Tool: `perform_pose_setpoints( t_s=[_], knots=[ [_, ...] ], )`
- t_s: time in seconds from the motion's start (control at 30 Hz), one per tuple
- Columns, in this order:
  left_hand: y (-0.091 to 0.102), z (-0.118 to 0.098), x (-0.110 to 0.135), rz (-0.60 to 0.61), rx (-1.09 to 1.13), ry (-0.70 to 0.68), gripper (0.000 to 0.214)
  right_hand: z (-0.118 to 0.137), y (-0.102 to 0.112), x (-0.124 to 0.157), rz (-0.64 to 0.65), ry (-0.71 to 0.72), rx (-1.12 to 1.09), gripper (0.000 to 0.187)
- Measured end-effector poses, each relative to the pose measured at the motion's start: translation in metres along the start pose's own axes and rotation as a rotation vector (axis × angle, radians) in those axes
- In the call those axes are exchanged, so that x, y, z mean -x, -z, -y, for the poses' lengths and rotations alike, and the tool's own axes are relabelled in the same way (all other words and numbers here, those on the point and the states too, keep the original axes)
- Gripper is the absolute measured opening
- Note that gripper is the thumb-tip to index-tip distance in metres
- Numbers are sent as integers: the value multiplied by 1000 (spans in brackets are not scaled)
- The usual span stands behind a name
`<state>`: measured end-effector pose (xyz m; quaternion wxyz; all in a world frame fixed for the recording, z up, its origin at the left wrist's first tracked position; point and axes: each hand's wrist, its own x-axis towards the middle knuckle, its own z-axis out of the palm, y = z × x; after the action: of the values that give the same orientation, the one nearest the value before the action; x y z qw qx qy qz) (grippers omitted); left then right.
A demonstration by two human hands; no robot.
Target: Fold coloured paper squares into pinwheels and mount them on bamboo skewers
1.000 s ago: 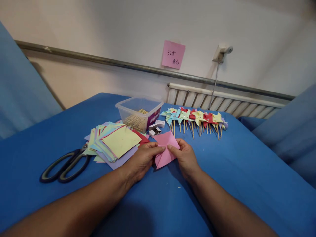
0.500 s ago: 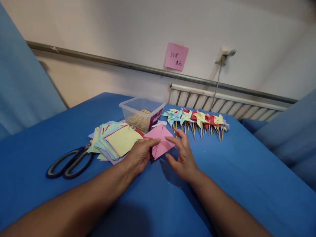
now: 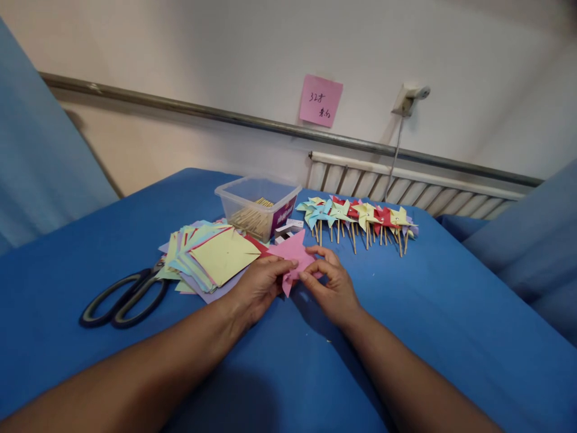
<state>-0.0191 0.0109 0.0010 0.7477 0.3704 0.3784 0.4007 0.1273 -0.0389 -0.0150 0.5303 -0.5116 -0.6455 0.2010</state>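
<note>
Blue cloth (image 3: 451,349) over the work surface, pale wall (image 3: 225,54) behind, metal rail (image 3: 202,113) across it. Clock centre = pink paper (image 3: 292,245). Left to right:

Left curtain (image 3: 40,162) at 10. Scissors (image 3: 135,297) between 8 and 9, blade end hidden at the stack (image 3: 187,264). Stack at 9, fanned, yellow sheet (image 3: 225,255) on top. Tub (image 3: 285,213) at 11: clear, purple label, sticks (image 3: 252,221) inside. Left hand (image 3: 261,281) at 8, holding the pink paper, thumb on top, other fingers mostly hidden. Paper sits mid-view between both hands, folded, points sticking out toward 1 and 7. Box (image 3: 294,224) just behind it at 12, small, white, partly covered. Note (image 3: 321,100) on the wall at 12, pink, handwritten. Right hand (image 3: 331,285) at 4, narrow pinch, thumb and forefinger on the paper's right side. Pinwheels (image 3: 365,214) at 2, in a row, multicolour, on sticks. Radiator (image 3: 331,174) behind them. Plug (image 3: 408,101) at 1, cord (image 3: 393,156) hanging down. Right curtain (image 3: 523,240) at 3.
</note>
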Motion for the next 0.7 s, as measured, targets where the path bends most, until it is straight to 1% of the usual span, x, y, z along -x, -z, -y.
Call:
perform_pose_setpoints(
  t_s=[0.1, 0.2, 0.43, 0.57, 0.7],
  knots=[
    [1, 3, -1, -2, -50, 25, 18, -6, -2, -1, -39, -100, -56, 13],
    [2, 5, -2, -18, -44, 46, 19, -11, -2, -3, -72, -146, -86, 16],
    [2, 6, -2, -14, -18, 49, 23, -9, -3, -3, -106, -164, -62, 18],
    [2, 7, -3, -10, -58, 46, 23, -5, -4, -2, -100, -176, -16, 18],
    [1, 7, -2, -4, -82, 42, 24, -3, -5, -2, -93, -157, -13, 17]
  ],
)
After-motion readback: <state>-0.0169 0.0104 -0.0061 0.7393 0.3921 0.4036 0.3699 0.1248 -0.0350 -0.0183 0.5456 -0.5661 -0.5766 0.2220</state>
